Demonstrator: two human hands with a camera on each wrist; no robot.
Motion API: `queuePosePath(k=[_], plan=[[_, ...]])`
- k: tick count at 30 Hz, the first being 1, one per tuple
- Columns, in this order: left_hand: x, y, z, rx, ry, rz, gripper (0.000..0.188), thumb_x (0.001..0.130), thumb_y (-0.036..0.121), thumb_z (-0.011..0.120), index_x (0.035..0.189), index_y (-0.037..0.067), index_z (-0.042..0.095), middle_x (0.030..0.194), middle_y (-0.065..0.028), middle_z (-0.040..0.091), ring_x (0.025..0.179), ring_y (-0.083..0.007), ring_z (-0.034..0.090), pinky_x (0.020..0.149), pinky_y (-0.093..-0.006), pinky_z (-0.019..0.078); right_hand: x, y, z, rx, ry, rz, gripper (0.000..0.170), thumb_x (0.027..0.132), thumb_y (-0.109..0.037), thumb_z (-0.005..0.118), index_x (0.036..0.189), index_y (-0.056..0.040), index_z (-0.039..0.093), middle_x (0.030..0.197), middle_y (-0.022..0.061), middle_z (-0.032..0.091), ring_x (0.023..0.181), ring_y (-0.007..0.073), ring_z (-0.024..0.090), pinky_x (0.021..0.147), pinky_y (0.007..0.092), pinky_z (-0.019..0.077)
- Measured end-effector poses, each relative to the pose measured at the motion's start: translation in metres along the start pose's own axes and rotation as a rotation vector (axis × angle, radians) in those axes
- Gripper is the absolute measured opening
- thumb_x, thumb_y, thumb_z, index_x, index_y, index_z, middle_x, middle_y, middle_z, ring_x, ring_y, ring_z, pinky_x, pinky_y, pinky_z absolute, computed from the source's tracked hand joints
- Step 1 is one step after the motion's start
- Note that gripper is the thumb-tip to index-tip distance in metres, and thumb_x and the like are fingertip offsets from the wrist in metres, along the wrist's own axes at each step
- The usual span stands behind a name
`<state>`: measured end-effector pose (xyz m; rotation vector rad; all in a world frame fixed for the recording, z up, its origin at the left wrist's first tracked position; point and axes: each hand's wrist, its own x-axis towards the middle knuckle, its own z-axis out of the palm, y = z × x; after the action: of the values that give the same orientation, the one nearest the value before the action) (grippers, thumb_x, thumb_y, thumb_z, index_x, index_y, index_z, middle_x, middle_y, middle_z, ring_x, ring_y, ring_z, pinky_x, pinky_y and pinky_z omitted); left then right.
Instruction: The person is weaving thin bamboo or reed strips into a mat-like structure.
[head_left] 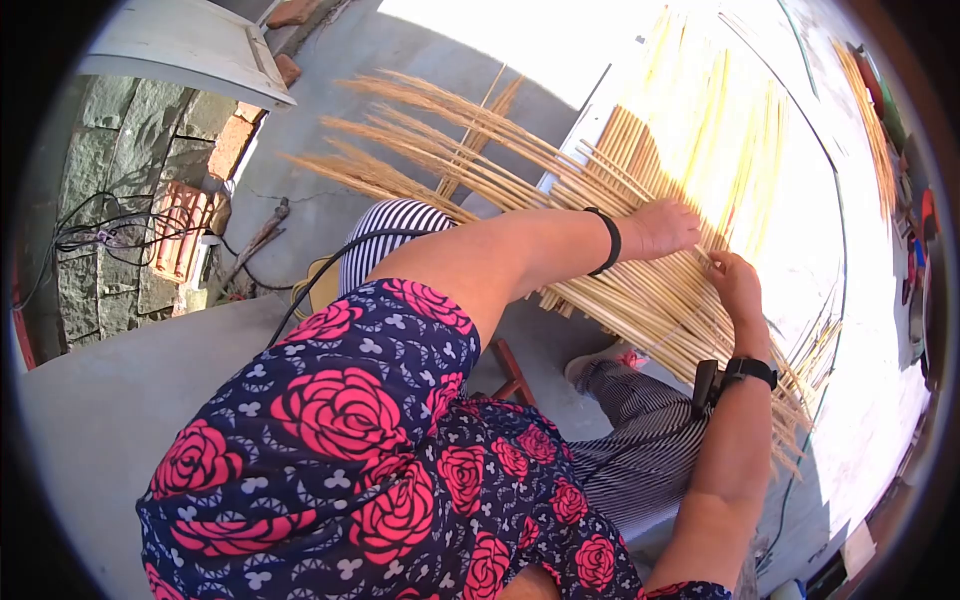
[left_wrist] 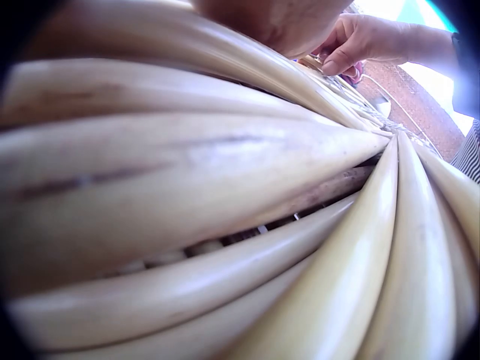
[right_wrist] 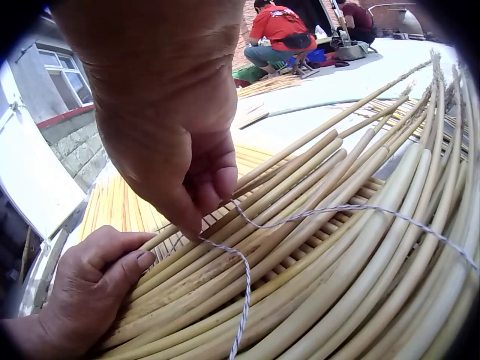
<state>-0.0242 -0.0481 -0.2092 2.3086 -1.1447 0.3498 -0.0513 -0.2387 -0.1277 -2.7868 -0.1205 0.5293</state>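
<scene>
Long pale reed stalks [head_left: 640, 295] lie side by side in a layer crossing another layer of reeds [head_left: 625, 140]. My left hand [head_left: 665, 228] grips a reed at the far edge of the upper layer; in the right wrist view this hand [right_wrist: 90, 285] has its thumb along the stalk. Beside it, my right hand [head_left: 738, 285] bends down over the same reeds. White and purple twisted twine [right_wrist: 246, 300] runs to the fingertips of the right hand [right_wrist: 169, 127], which pinch it against the edge reed. Close up in the left wrist view, reeds [left_wrist: 187, 165] converge at a tie.
Feathery reed plumes [head_left: 400, 110] stick out to the left over the concrete floor. Two people crouch in the background, one in a red shirt [right_wrist: 281, 31]. A dark cable [head_left: 100, 235] lies coiled by the stone wall [head_left: 110, 130]. More reeds [head_left: 865, 120] lie at the far right.
</scene>
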Motion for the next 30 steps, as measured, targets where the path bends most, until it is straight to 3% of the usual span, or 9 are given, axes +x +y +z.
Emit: queuePosePath(k=[2,14,20,23,30], plan=[[-0.001,-0.002,0.003,-0.004,0.008,0.012,0.012,0.076,0.023,0.062,0.081,0.012,0.061,0.081,-0.0027,0.056,0.082,-0.0203,0.057,0.073,-0.0340,0.0448,0.002,-0.004,-0.003,0.145,-0.065,0.082,0.026,0.074,-0.016,0.066,0.099,-0.0076,0.067,0.094,0.0123,0.066,0.085,0.0271,0.063,0.078,0.0363,0.0487],[-0.005,-0.003,0.000,-0.099,-0.034,0.008,0.016,0.076,0.022,0.064,0.085,0.009,0.061,0.083,-0.0054,0.056,0.084,-0.0238,0.057,0.075,-0.0362,0.0461,0.006,-0.010,-0.002,-0.053,-0.023,-0.048,0.018,0.073,-0.017,0.068,0.089,-0.0072,0.068,0.089,0.0104,0.065,0.085,0.0277,0.062,0.076,0.0376,0.0481],[-0.004,-0.004,-0.003,-0.148,-0.066,-0.014,0.015,0.079,0.020,0.062,0.083,0.006,0.060,0.084,-0.0100,0.055,0.083,-0.0275,0.058,0.074,-0.0381,0.0480,0.007,-0.013,-0.003,-0.065,-0.026,-0.027,0.016,0.073,-0.017,0.068,0.087,-0.0082,0.068,0.089,0.0096,0.064,0.085,0.0275,0.062,0.076,0.0379,0.0477],[-0.002,-0.002,-0.005,-0.203,-0.180,-0.110,0.015,0.080,0.019,0.061,0.081,0.004,0.060,0.085,-0.0120,0.054,0.083,-0.0282,0.057,0.074,-0.0374,0.0478,0.007,-0.011,-0.001,-0.097,-0.010,-0.034,0.016,0.074,-0.017,0.068,0.087,-0.0089,0.067,0.089,0.0090,0.064,0.086,0.0272,0.061,0.077,0.0377,0.0475],[-0.003,-0.007,-0.006,-0.271,-0.174,-0.061,0.017,0.080,0.020,0.061,0.079,0.003,0.059,0.085,-0.0118,0.052,0.082,-0.0281,0.057,0.072,-0.0364,0.0479,0.009,-0.006,0.003,-0.082,-0.011,-0.010,0.015,0.074,-0.019,0.066,0.086,-0.0106,0.067,0.090,0.0080,0.064,0.087,0.0264,0.061,0.077,0.0373,0.0475]])
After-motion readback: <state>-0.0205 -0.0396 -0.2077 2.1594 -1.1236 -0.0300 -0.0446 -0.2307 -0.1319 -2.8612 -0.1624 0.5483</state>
